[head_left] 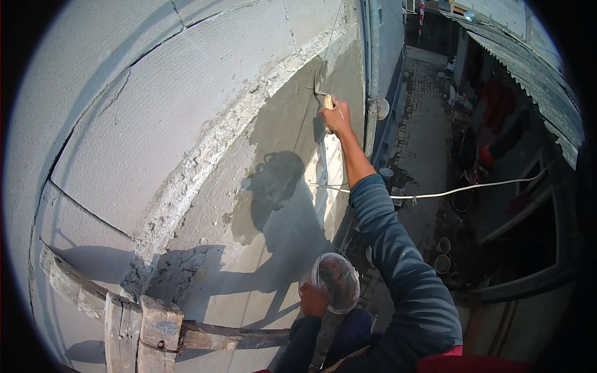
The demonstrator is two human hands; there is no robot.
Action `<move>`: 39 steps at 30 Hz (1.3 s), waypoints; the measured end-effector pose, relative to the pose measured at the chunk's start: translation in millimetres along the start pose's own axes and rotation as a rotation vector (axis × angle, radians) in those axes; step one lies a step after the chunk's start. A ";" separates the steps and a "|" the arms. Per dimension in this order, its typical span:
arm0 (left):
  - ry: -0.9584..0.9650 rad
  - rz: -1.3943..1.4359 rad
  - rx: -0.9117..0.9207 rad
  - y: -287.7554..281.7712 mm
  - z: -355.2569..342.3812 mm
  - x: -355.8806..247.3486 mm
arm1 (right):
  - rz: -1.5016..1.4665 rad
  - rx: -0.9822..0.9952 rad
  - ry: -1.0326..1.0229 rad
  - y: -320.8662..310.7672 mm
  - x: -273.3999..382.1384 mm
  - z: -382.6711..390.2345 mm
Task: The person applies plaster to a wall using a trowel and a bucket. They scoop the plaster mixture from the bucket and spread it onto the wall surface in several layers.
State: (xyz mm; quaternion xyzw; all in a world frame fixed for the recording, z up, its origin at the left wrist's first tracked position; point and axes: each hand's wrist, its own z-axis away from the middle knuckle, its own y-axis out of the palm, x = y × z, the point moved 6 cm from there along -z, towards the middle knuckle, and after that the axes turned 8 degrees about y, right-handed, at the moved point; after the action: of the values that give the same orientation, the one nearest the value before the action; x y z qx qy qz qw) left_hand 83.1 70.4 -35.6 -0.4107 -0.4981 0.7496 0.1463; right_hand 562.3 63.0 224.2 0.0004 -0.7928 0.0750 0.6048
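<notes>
Stretched out ahead, my right hand [337, 116] is closed around the wooden handle of a trowel [328, 101]. The trowel's bent metal neck reaches up to the wall, and its blade lies against a strip of damp grey plaster [286, 118]. Down near my body, my left hand [313, 299] grips the left rim of a round whitish bucket [355, 273]. Grey mortar [336, 280] coats the inside of the bucket. Shadows of my head and arm fall across the rougher lower wall.
Rough wooden beams [158, 329] cross at the lower left beside the wall. A vertical pipe [374, 68] runs by the wall's far edge. A pale cable [460, 189] stretches across the paved alley [410, 137] below. Corrugated roofing [528, 62] hangs at right.
</notes>
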 end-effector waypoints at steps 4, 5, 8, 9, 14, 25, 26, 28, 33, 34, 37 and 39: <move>-0.014 -0.002 0.004 -0.9 -1.2 2.4 | -0.014 -0.043 -0.160 5.9 34.5 38.8; -0.018 -0.017 0.015 -0.4 -2.6 1.3 | -0.047 -0.039 -0.193 6.7 36.3 51.9; -0.022 -0.012 0.014 -6.9 -0.9 -4.2 | -0.071 -0.086 -0.404 3.8 44.5 84.6; -0.041 -0.003 0.006 -10.8 -2.4 -1.3 | -0.256 0.066 -0.204 6.7 44.3 100.6; -0.025 0.005 0.005 -0.4 -5.1 -3.0 | -0.557 0.065 0.088 -8.7 4.0 81.1; 0.025 -0.017 -0.037 0.4 -4.1 1.1 | -0.051 -0.155 -0.483 19.6 30.2 73.7; 0.025 -0.011 -0.034 1.8 -2.7 0.0 | -0.036 -0.191 -0.650 15.3 37.0 85.8; -0.004 -0.022 -0.046 -3.0 -2.7 8.9 | -0.170 0.080 -0.282 14.8 53.4 116.1; -0.008 -0.009 -0.029 0.3 -1.8 1.1 | -0.492 0.123 0.046 -6.0 25.5 96.7; -0.010 0.003 -0.019 0.9 -3.0 -1.0 | -0.444 0.093 0.072 -6.3 18.5 83.3; -0.024 0.018 0.005 0.5 -2.9 -2.2 | -0.199 -0.017 -0.039 3.8 26.3 60.7; -0.018 0.028 -0.001 2.1 -3.0 -2.1 | 0.030 -0.073 -0.086 14.0 36.1 59.5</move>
State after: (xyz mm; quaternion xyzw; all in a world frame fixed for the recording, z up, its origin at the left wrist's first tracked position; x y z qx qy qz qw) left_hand 87.1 70.0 -36.9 -0.4108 -0.4939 0.7550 0.1312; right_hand 494.2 72.9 241.9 -0.0304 -0.8203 0.0551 0.5684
